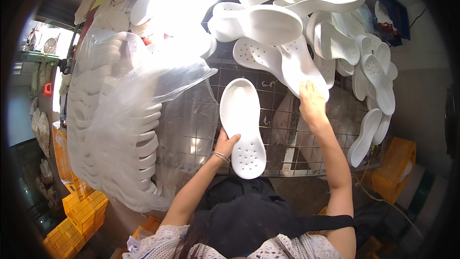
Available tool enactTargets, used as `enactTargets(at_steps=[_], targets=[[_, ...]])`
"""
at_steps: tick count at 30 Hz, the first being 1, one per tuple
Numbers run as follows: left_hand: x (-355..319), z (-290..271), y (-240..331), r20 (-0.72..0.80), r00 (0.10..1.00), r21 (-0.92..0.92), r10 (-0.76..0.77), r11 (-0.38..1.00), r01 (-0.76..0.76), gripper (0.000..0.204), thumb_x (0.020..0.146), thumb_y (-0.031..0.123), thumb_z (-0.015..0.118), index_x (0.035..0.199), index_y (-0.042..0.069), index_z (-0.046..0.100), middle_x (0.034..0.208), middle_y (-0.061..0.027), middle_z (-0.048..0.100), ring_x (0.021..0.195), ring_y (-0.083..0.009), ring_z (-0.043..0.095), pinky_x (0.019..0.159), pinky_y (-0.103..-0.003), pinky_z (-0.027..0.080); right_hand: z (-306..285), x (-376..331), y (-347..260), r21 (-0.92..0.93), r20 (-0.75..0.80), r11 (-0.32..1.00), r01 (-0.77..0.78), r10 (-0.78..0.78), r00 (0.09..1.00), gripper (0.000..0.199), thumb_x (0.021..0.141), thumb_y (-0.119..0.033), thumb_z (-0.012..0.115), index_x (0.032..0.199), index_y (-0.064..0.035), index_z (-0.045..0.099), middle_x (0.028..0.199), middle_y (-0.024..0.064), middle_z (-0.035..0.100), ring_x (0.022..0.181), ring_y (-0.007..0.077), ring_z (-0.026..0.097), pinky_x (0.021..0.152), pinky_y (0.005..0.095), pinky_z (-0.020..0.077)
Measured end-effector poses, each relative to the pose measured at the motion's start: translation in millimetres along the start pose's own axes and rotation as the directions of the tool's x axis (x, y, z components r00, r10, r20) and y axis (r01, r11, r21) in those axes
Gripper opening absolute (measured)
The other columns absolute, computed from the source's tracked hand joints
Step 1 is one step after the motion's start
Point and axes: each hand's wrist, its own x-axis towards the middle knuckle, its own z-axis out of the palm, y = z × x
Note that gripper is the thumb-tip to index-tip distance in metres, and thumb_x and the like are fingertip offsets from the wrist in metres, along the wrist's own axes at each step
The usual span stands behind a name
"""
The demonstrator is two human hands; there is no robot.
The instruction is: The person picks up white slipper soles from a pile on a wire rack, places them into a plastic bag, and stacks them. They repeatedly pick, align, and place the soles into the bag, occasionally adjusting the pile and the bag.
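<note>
A white shoe sole (242, 110) stands out in front of me over a wire grid, its heel end dotted with small holes. My left hand (225, 145) is closed on its left edge, thumb across the face. To the right and farther off, my right hand (311, 103) grips the near end of another white sole (299, 62), fingers lying over its surface. That sole rests against a heap of loose white soles (258, 24) at the far side of the grid. Part of the heap is washed out by glare.
A clear plastic bag (143, 91) packed with stacked soles fills the left side. Bare wire grid (282, 129) lies around my hands. More soles (378, 81) spread along the right edge. Yellow crates (86, 211) stand low left, another crate (393, 170) low right.
</note>
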Motion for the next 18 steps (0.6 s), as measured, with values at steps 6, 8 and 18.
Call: enactTargets(at_steps=[6, 8, 18], targets=[[3, -39, 91, 0.328, 0.945, 0.115, -0.001, 0.993, -0.039, 0.045, 0.091, 0.016, 0.063, 0.131, 0.003, 0.048, 0.120, -0.0100, 0.060, 0.107, -0.0197, 0.059, 0.092, -0.035, 0.048, -3, -159, 138, -0.079, -0.191, 0.994, 0.077, -0.091, 0.977, 0.048, 0.076, 0.006, 0.056, 0.120, -0.0103, 0.063, 0.130, 0.0115, 0.059, 0.123, 0.0286, 0.054, 0.099, 0.0432, 0.0423], [20, -20, 122, 0.508, 0.859, 0.425, -0.067, 0.887, -0.182, 0.042, 0.086, 0.016, 0.068, 0.124, 0.004, 0.055, 0.124, -0.0132, 0.059, 0.113, -0.0227, 0.057, 0.097, -0.035, 0.045, 14, -193, 174, -0.192, -0.157, 0.981, 0.015, -0.046, 0.987, 0.044, 0.078, 0.003, 0.055, 0.118, -0.0142, 0.064, 0.128, 0.0094, 0.060, 0.122, 0.0269, 0.055, 0.100, 0.0446, 0.0412], [130, 180, 180, 0.923, 0.373, 0.365, 0.090, -0.506, -0.781, 0.025, 0.059, 0.027, 0.080, 0.080, 0.015, 0.075, 0.143, -0.0209, 0.037, 0.138, -0.0382, 0.027, 0.114, -0.048, 0.025, 61, -169, 244, 0.313, 0.266, 0.932, -0.184, 0.100, 0.959, 0.058, 0.073, -0.027, 0.078, 0.124, -0.0069, 0.060, 0.144, 0.0198, 0.041, 0.137, 0.0393, 0.033, 0.110, 0.0486, 0.0303]])
